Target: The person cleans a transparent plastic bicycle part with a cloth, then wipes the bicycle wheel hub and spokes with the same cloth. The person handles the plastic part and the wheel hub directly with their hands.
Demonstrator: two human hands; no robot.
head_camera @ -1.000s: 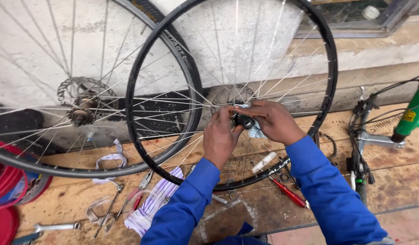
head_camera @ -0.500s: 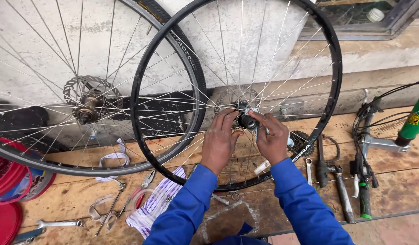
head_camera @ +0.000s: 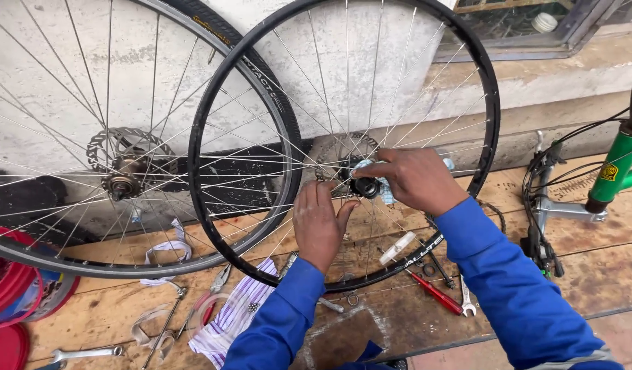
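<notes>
While gripped: hub (head_camera: 365,186), spokes (head_camera: 275,164) close.

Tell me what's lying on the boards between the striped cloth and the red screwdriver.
In the head view, between striped cloth and red screwdriver: the left hand's blue sleeve, a small ring.

One head-worn camera looks down and forward from close above the wooden floor (head_camera: 535,274). It faces the wall (head_camera: 370,75), near the spoked wheel (head_camera: 261,62).

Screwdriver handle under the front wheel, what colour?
Red: the screwdriver lies on the wooden boards below the rim. Head view shows it clearly.
</notes>
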